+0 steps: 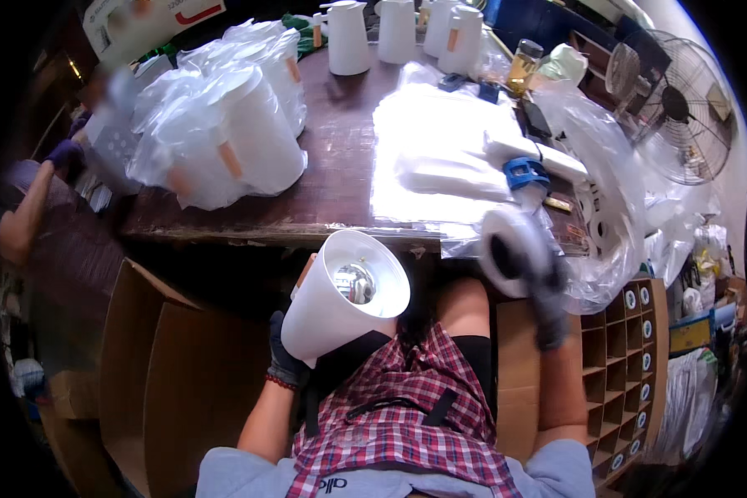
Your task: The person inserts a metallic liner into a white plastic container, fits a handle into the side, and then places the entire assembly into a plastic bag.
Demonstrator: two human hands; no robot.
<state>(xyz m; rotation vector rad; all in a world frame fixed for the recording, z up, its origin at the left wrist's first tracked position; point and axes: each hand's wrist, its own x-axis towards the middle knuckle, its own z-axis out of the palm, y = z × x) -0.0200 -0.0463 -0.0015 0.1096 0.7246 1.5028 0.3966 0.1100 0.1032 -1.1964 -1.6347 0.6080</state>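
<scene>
My left hand (285, 353), in a dark glove, grips a white jug body (319, 319) tilted over my lap. Its wide round opening faces up and towards me, and a shiny, mirror-like liner (354, 284) shows inside. An orange-brown label peeks out at the jug's left side. My right hand (548, 303), also gloved, is smeared by motion just past the table's front edge. With it I hold a white round piece (495, 264) with a dark centre, likewise blurred. It is apart from the jug.
White jugs in clear plastic bags (257, 141) stand at the table's left; bare white jugs (349, 41) stand along its back. Plastic sheets (407, 183) and a blue tape dispenser (524, 173) lie at right. Cardboard boxes (191, 398) flank me. A fan (676, 104) and a co-worker (58, 224) are nearby.
</scene>
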